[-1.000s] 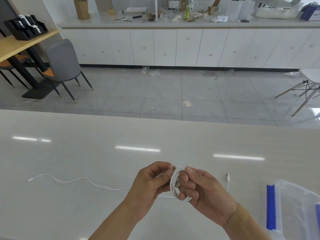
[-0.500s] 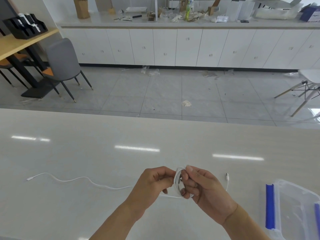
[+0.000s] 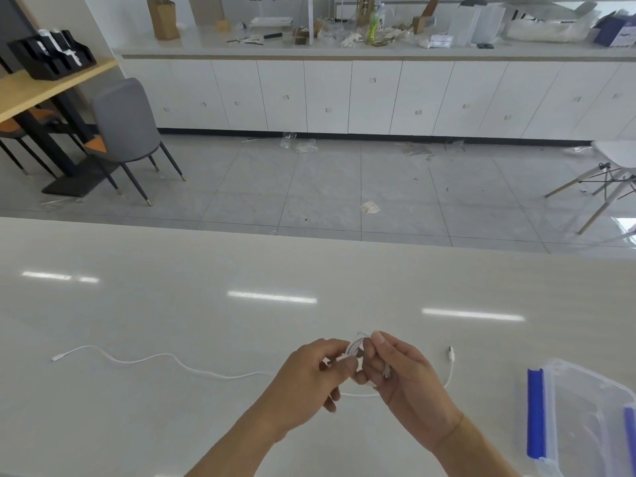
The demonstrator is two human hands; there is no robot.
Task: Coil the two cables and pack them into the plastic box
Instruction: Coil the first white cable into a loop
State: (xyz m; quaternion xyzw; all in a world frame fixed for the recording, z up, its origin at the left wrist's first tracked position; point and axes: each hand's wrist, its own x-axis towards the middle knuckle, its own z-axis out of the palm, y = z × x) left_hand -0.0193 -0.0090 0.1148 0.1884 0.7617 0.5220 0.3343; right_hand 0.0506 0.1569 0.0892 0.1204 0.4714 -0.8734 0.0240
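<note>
White coil (image 3: 355, 346) now tighter, pinched between left hand (image 3: 311, 380) and right hand (image 3: 406, 380), as before.

Looks like an office workroom or small lab. Long glossy white bench (image 3: 172, 321) up front, reflecting ceiling strip lights. Along the far wall, a run of white cabinets (image 3: 344, 98) under a countertop (image 3: 378, 49) crowded with tools, bottles, cardboard and plastic bags. Grey tiled floor (image 3: 327, 187) between, littered with scraps of paper and plastic wrap. At left, a wooden table (image 3: 31, 91) carrying a black organiser tray (image 3: 51, 56), grey padded chair (image 3: 127, 125) beside it. White shell chair (image 3: 609, 173) at right edge.
</note>
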